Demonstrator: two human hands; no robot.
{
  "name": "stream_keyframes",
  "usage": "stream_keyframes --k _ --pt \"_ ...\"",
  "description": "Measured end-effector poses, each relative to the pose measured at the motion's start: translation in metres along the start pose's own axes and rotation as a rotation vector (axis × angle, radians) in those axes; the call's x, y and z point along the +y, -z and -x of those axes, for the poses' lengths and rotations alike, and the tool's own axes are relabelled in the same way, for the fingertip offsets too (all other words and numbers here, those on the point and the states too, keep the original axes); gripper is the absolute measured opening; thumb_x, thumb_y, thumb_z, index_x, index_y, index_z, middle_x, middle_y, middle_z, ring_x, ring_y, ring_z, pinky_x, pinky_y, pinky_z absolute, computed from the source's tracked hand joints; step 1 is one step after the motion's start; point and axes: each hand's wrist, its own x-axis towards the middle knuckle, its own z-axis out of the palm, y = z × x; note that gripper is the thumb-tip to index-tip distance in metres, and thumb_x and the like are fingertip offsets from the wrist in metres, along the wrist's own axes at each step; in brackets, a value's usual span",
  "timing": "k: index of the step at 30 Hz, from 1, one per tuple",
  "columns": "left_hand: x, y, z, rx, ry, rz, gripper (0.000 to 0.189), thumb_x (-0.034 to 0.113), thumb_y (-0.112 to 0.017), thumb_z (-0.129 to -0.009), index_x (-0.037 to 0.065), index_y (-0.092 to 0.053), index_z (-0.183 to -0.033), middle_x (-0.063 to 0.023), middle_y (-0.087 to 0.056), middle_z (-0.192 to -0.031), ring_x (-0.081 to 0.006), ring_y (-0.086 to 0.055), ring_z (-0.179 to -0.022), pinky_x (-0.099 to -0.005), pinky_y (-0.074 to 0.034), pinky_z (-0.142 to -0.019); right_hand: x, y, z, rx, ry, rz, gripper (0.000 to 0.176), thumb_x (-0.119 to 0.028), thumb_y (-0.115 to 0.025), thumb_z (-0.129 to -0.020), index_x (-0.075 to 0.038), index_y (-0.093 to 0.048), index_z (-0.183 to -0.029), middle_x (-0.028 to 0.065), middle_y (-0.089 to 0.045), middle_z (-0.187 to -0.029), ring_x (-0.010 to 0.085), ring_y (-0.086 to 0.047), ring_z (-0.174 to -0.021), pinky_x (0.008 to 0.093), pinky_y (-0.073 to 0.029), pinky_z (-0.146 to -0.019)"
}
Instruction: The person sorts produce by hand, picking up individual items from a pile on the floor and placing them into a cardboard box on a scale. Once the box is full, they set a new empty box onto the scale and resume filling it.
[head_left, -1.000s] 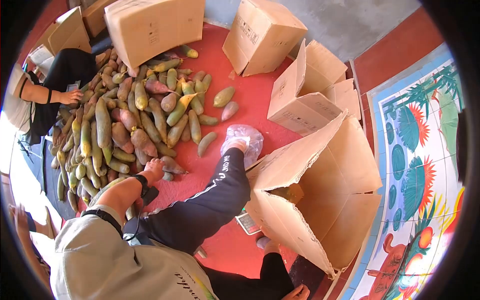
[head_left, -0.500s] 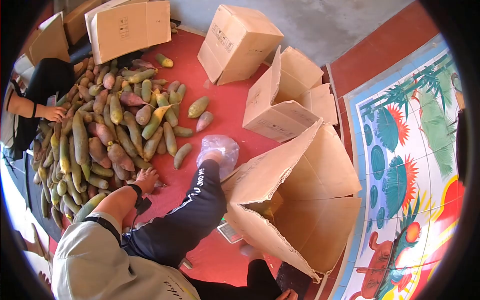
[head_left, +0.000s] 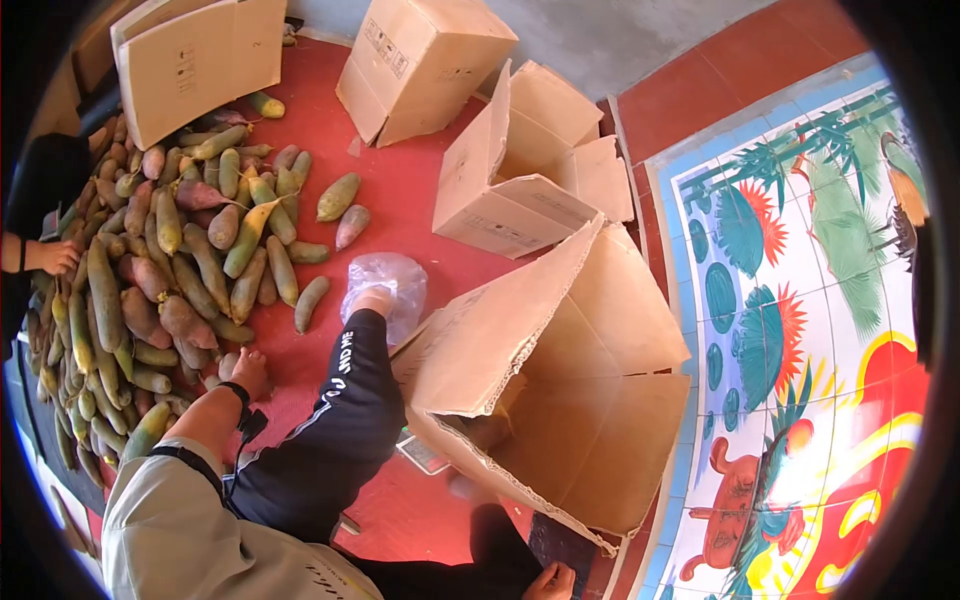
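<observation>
My left hand (head_left: 251, 374), with a dark strap at the wrist, is low at the near right edge of a pile of green and reddish radishes (head_left: 205, 265). Its fingers are bunched together beside a small pale radish (head_left: 228, 366); whatever they hold is hidden. At the bottom edge, my right hand (head_left: 552, 582) shows only in part, fingers curled, close to a dark mat (head_left: 565, 548). A large open cardboard box (head_left: 600, 440) stands tilted toward me on the right, with a few radishes (head_left: 490, 428) partly visible inside.
Another person's hand (head_left: 52, 256) rests at the pile's left side. More cardboard boxes (head_left: 425, 70) stand behind, one open box (head_left: 530, 190) among them. My foot lies by a clear plastic bag (head_left: 405, 295) on the red floor (head_left: 385, 215). A painted tile wall (head_left: 800, 330) borders the right.
The view has shifted, so the scene sits further left and up. My left hand's fingers, spread before, are now drawn together. The other person's hand stays at the pile.
</observation>
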Motion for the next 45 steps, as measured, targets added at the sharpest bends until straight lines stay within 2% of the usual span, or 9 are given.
stream_keyframes --k 3,11,17,27,32,33,36,41,45 --pt "0.002 -0.067 -0.007 0.089 -0.016 -0.007 0.036 0.038 -0.057 -0.08 0.017 -0.062 -0.109 -0.0035 -0.054 -0.114 -0.024 -0.045 -0.113 -0.0488 -0.031 -0.097 -0.006 0.001 -0.002 0.007 -0.011 -0.044 0.011 -0.011 -0.056 -0.085 -0.001 -0.06 -0.085 0.0167 -0.059 -0.079 0.0367 -0.057 -0.071 0.0424 -0.048 -0.062" --pt "-0.033 -0.045 0.028 0.042 0.077 0.35 0.035 0.03 -0.06 -0.078 0.014 -0.057 -0.108 -0.0073 -0.057 -0.112 -0.0275 -0.053 -0.106 -0.0418 -0.042 -0.089 -0.028 0.015 -0.013 -0.072 -0.039 0.005 0.012 -0.012 -0.055 -0.086 -0.002 -0.059 -0.083 0.016 -0.058 -0.077 0.0358 -0.057 -0.071 0.042 -0.047 -0.062" --pt "-0.054 -0.009 0.045 0.103 0.147 0.737 0.053 0.037 -0.073 -0.067 0.009 -0.054 -0.108 -0.0121 -0.058 -0.108 -0.0292 -0.055 -0.106 -0.0383 -0.044 -0.088 -0.032 0.019 -0.012 -0.066 -0.062 -0.066 0.009 -0.01 -0.056 -0.084 -0.002 -0.059 -0.087 0.0156 -0.059 -0.083 0.0346 -0.057 -0.074 0.0418 -0.046 -0.064" --pt "-0.044 0.102 0.089 0.461 0.117 1.061 0.052 0.029 -0.073 -0.069 0.007 -0.051 -0.11 -0.0182 -0.06 -0.097 -0.0326 -0.059 -0.095 -0.039 -0.046 -0.082 -0.005 -0.008 -0.004 0.071 0.012 -0.123 0.007 -0.003 -0.053 -0.082 0.002 -0.055 -0.078 0.0178 -0.052 -0.07 0.0364 -0.052 -0.063 0.0439 -0.041 -0.055" --pt "-0.045 0.16 0.122 0.73 0.028 1.313 0.047 0.017 -0.072 -0.072 0.005 -0.048 -0.11 -0.0124 -0.058 -0.087 -0.0217 -0.06 -0.079 -0.0322 -0.047 -0.072 -0.012 -0.003 -0.006 0.077 0.0 -0.138 0.007 -0.004 -0.053 -0.082 0.001 -0.055 -0.078 0.0167 -0.053 -0.071 0.0356 -0.053 -0.063 0.043 -0.042 -0.055" --pt "-0.049 0.15 0.102 0.853 -0.227 1.544 0.044 0.008 -0.07 -0.075 0.004 -0.046 -0.111 -0.0064 -0.057 -0.089 -0.0124 -0.055 -0.083 -0.0279 -0.046 -0.076 -0.013 -0.002 -0.006 0.08 -0.012 -0.138 0.007 -0.004 -0.053 -0.082 0.001 -0.055 -0.078 0.0167 -0.053 -0.071 0.0356 -0.053 -0.063 0.043 -0.042 -0.055" --pt "-0.039 0.216 0.146 1.019 -0.361 1.604 0.04 0.0 -0.065 -0.078 0.004 -0.046 -0.112 -0.0017 -0.055 -0.092 -0.0096 -0.052 -0.089 -0.0264 -0.044 -0.081 -0.013 -0.002 -0.008 0.082 -0.011 -0.155 0.006 -0.003 -0.054 -0.081 0.001 -0.055 -0.078 0.0166 -0.054 -0.072 0.0355 -0.054 -0.064 0.0426 -0.042 -0.056" --pt "-0.028 0.273 0.183 1.177 -0.65 1.774 0.054 0.007 -0.066 -0.08 0.005 -0.037 -0.125 -0.0098 -0.045 -0.13 -0.0179 -0.042 -0.12 -0.0352 -0.032 -0.103 -0.015 -0.002 -0.008 0.132 0.019 -0.168 0.004 -0.003 -0.055 -0.081 0.0 -0.056 -0.078 0.0157 -0.054 -0.071 0.0344 -0.054 -0.063 0.0412 -0.043 -0.055" --pt "-0.009 0.319 0.22 1.29 -0.75 1.669 0.052 0.011 -0.065 -0.08 0.005 -0.038 -0.125 -0.0116 -0.045 -0.13 -0.0203 -0.042 -0.121 -0.0369 -0.032 -0.103 -0.012 -0.006 -0.007 0.169 0.029 -0.181 0.004 -0.003 -0.056 -0.08 0.0 -0.057 -0.077 0.0148 -0.053 -0.07 0.0332 -0.053 -0.061 0.0404 -0.043 -0.054"
